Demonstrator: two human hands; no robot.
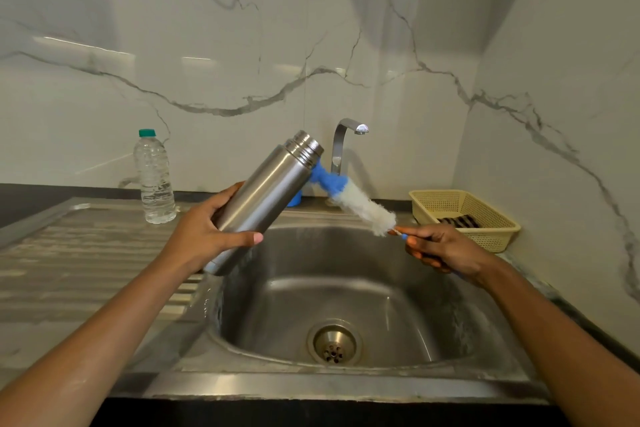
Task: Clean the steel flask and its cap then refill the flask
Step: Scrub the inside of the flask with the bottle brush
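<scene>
Just one wide-angle head cam here, looking forward and down, close over the sink [346, 291] at lower center, with the marble wall [242, 45] filling the upper frame, edges bending outward.

The left hand [204, 232] grips the tilted, uncapped flask [266, 198] over the sink [346, 381]. The right hand [440, 246] holds a bottle brush [363, 204] just beside its mouth.

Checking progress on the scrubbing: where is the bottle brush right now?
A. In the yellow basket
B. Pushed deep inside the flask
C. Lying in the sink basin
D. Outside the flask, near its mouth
D: the right hand holds the bottle brush in the air, its bristles fully visible beside the mouth of the flask, which the left hand tilts.
</scene>
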